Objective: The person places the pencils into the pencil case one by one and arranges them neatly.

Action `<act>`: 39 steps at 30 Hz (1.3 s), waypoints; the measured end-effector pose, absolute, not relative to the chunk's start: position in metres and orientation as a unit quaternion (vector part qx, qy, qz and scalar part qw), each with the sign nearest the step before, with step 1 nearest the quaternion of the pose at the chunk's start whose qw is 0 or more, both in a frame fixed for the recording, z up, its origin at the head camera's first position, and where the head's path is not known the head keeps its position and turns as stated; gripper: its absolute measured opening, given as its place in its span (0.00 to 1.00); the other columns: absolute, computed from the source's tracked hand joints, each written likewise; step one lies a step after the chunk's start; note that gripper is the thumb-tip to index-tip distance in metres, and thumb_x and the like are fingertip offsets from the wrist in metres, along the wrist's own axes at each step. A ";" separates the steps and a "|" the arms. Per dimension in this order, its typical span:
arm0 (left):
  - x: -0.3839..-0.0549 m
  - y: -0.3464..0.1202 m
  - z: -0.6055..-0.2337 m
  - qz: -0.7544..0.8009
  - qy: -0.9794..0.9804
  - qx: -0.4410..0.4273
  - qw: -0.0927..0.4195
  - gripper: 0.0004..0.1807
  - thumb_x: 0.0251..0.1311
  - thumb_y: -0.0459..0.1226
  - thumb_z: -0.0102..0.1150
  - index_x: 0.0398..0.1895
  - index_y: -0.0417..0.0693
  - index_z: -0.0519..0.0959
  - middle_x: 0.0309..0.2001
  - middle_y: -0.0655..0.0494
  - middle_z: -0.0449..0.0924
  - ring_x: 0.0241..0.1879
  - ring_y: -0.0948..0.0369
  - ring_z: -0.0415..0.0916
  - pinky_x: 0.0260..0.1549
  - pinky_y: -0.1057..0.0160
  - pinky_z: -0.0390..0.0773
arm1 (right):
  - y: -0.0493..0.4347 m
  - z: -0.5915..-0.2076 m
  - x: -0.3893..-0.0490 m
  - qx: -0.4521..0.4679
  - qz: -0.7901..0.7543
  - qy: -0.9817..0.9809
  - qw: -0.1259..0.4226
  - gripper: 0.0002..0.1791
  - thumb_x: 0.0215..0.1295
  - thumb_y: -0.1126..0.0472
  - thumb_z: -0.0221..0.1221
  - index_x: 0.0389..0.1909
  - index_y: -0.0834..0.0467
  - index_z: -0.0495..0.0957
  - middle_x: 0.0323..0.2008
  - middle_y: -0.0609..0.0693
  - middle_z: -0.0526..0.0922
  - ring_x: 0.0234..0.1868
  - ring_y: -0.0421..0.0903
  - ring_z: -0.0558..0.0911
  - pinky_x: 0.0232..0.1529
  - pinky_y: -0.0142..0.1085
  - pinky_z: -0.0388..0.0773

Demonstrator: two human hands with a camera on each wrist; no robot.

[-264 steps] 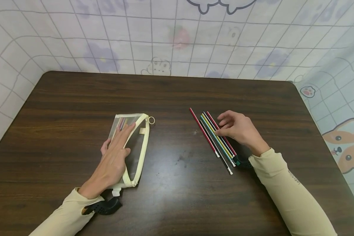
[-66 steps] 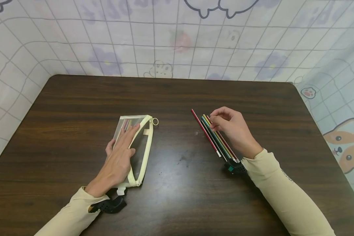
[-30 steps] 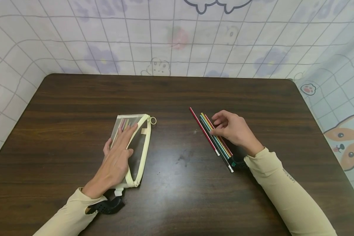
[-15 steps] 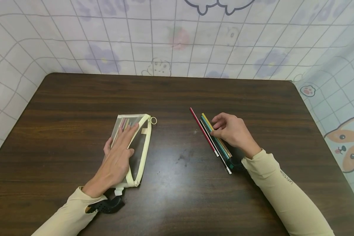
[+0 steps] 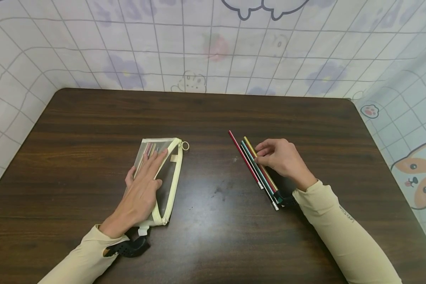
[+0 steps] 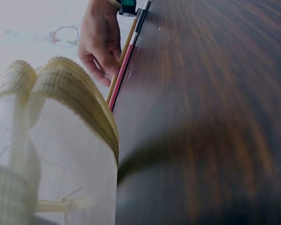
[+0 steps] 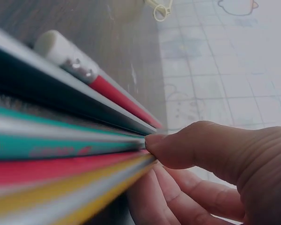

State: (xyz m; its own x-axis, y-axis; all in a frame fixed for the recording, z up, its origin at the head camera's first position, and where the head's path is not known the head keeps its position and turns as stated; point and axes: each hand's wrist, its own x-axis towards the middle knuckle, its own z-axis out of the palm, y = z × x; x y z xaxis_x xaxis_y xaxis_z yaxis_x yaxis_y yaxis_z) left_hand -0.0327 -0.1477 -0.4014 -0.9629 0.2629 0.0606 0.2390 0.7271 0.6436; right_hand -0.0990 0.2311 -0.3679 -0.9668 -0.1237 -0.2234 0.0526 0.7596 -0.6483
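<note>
My left hand (image 5: 138, 193) rests with straight fingers on a clear pencil case (image 5: 174, 185) with a pale yellow zipper edge. The case gapes along the zipper, and colored pencil ends show inside through its wall. My right hand (image 5: 284, 159) pinches pencils between thumb and fingers, at the right side of a loose row. In the right wrist view the thumb tip lies against a yellow pencil (image 7: 84, 197), close to a green pencil (image 7: 37, 140), with a red one between. A black pencil (image 7: 61, 79) and a red pencil with a white eraser (image 7: 112, 93) lie beyond.
The dark wooden table (image 5: 206, 236) carries the case on the left and the pencils right of center. A patterned white curtain (image 5: 184, 51) hangs behind and at both sides. A round zipper pull (image 5: 185, 146) sticks out from the case's far corner.
The pencils by my right hand have drawn into a tighter row; a red one right of the yellow is now mostly hidden in the head view. My left hand stays on the case.
</note>
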 end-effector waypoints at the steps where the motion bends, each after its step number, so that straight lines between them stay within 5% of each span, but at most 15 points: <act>1: -0.033 -0.148 -0.401 0.344 0.929 0.136 0.016 0.40 0.70 0.33 0.36 0.85 0.65 0.48 0.85 0.46 0.47 0.85 0.40 0.41 0.72 0.26 0.38 | 0.232 -0.367 -0.099 -0.019 -0.349 0.928 0.129 0.16 0.64 0.56 0.68 0.51 0.55 0.85 0.43 0.53 0.90 0.43 0.48 0.87 0.47 0.40 0.80; 19: -0.031 -0.149 -0.402 0.346 0.929 0.133 0.020 0.40 0.71 0.33 0.36 0.85 0.64 0.48 0.85 0.46 0.47 0.85 0.40 0.40 0.72 0.26 0.38 | 0.234 -0.366 -0.101 0.002 -0.539 0.816 0.210 0.22 0.67 0.63 0.65 0.62 0.62 0.78 0.49 0.58 0.88 0.43 0.43 0.89 0.50 0.39 0.86; 31: -0.032 -0.147 -0.400 0.349 0.927 0.134 0.022 0.39 0.70 0.34 0.35 0.85 0.64 0.48 0.85 0.47 0.47 0.85 0.41 0.39 0.72 0.26 0.37 | 0.215 -0.371 -0.096 -0.022 -0.645 0.728 0.232 0.26 0.71 0.68 0.60 0.67 0.68 0.67 0.45 0.50 0.88 0.46 0.46 0.90 0.51 0.38 0.87; 39: -0.032 -0.148 -0.398 0.351 0.927 0.129 0.030 0.40 0.70 0.34 0.35 0.85 0.63 0.48 0.85 0.46 0.47 0.85 0.40 0.39 0.72 0.25 0.36 | 0.190 -0.371 -0.093 -0.012 -0.689 0.687 0.233 0.28 0.70 0.71 0.58 0.69 0.70 0.65 0.51 0.60 0.84 0.47 0.50 0.90 0.54 0.43 0.86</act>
State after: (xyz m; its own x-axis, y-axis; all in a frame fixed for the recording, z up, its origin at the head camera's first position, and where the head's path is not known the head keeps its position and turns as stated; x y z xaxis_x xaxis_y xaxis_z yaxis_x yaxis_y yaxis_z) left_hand -0.0319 -0.1479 -0.3977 -0.9649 0.2603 0.0340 0.2175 0.7203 0.6587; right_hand -0.0928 0.1897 -0.3713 -0.8915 -0.3367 -0.3031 0.3041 0.0512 -0.9513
